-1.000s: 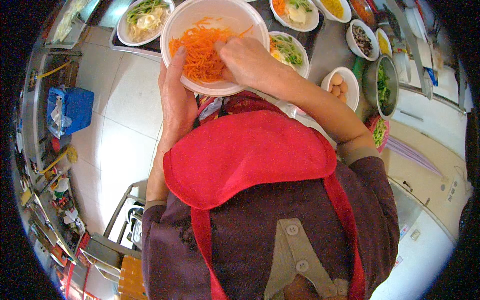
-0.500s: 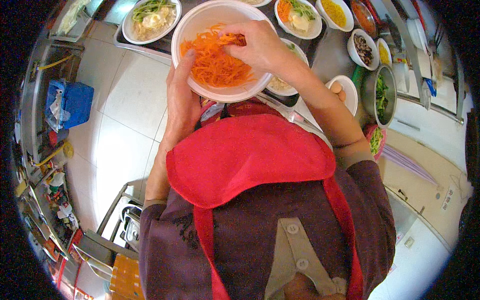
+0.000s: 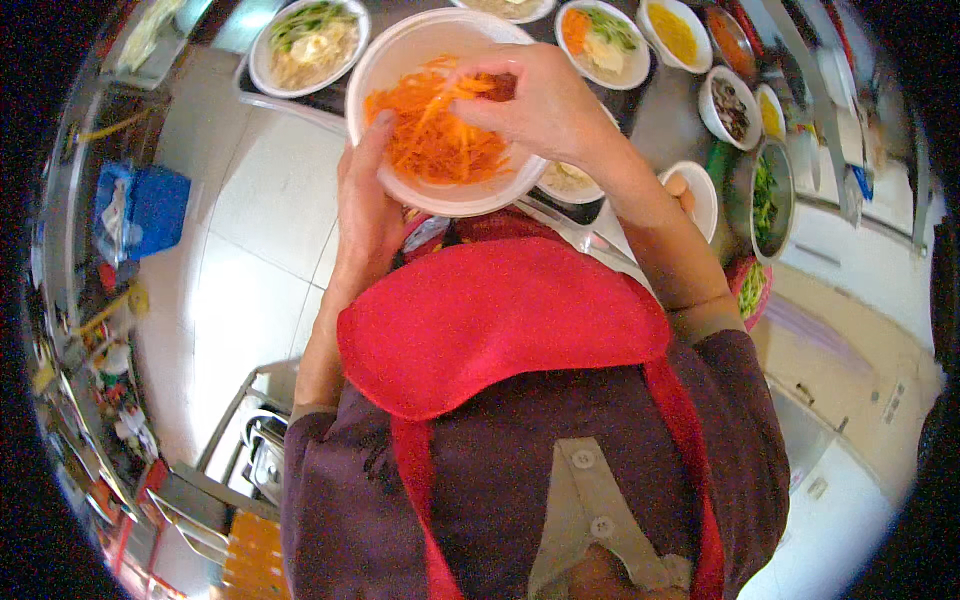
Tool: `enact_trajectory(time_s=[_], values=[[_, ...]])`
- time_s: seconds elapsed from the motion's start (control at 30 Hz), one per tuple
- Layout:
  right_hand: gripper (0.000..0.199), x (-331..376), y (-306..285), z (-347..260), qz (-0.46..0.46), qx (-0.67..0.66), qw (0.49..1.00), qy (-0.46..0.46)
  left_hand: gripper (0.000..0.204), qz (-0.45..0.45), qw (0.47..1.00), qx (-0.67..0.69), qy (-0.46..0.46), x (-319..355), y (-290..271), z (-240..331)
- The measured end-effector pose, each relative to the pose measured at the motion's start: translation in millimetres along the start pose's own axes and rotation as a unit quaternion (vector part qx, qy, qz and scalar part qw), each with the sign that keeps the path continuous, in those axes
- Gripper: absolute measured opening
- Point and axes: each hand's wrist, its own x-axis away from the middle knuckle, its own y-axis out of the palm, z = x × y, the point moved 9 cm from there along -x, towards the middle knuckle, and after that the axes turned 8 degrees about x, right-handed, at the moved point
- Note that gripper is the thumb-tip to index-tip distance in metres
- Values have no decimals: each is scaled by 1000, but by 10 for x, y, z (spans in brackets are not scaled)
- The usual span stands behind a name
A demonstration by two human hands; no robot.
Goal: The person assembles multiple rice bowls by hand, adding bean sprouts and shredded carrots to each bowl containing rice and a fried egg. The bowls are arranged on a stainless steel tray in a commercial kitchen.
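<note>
A large white bowl [image 3: 400, 58] of shredded carrot [image 3: 440, 150] is held up in front of me, over the near edge of the counter. My left hand [image 3: 372, 195] grips its left side, with the thumb over the rim and the other fingers hidden behind the wall. Inside the bowl, my right hand [image 3: 545, 110] is closed in a pinch on some carrot shreds. Loose strands hang out beside its fingertips. Partly covered by my right wrist, a smaller bowl of pale food [image 3: 570, 182] stands behind the large one.
Bowls with noodle-like food and greens [image 3: 308, 50] and with carrot, greens and egg [image 3: 603, 42] stand beyond. Yellow shreds [image 3: 674, 32], sliced mushrooms [image 3: 730, 108], brown eggs [image 3: 678, 188] and a metal bowl of greens [image 3: 768, 200] line the right. A blue bin [image 3: 155, 210] sits left.
The whole view has shifted slightly, so the counter and bowls sit a little lower. My right hand still pinches in the carrot, its fingers slightly moved; my left hand keeps its hold.
</note>
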Motion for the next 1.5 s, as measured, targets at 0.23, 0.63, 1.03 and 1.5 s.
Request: enact_trajectory(time_s=[0.23,0.63,1.03,1.5], values=[[22,-97,-461,57,85,-268,957,77,51,73,997,-3,5,-89,-293,243],[19,-168,20,712,148,-291,925,192,55,141,980,-30,139,-244,-1134,1297],[22,-635,1194,1035,79,-191,944,258,56,128,987,-31,91,-431,-1201,1348],[17,-849,1019,906,104,175,962,183,53,126,989,-41,64,-556,-1240,1404]])
